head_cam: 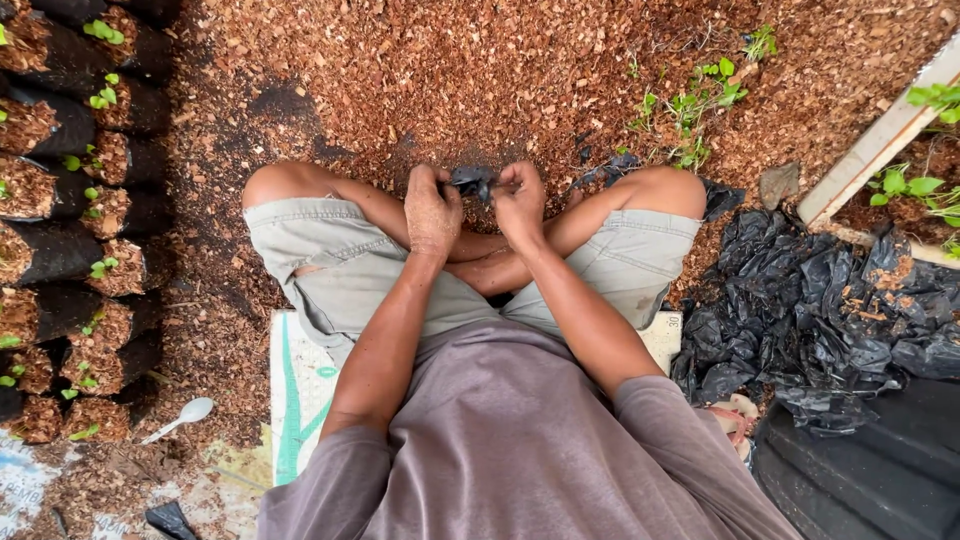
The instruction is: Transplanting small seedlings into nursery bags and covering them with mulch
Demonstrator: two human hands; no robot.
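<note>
— What are the hands doing right now?

— Both are up in front of the crossed legs, over the wood-chip ground point(480, 70). The left hand point(432, 208) and the right hand point(520, 200) each pinch an edge of a small black plastic bag point(472, 182), which hangs crumpled between them, just above the shins. The fingers are curled tight on the film, not spread.

— So which step would you call it?

— My reading is that the bag's mouth is being worked apart; it looks bunched and not yet open.

— And what does the next move call for?

— Judging by the grip, a gentle pull outward with both thumbs, so the thin film parts without tearing. Whether the two layers have separated yet, I cannot tell.

— What lies around?

— Toward the right edge of the ground sits a heap of black plastic bags point(810, 310), beside a white plank point(880, 140). Along the left edge, filled black bags with seedlings point(90, 190) stand in rows. A white spoon point(182, 418) lies near the lower left corner, just off the printed mat point(300, 390) the person sits on.
</note>
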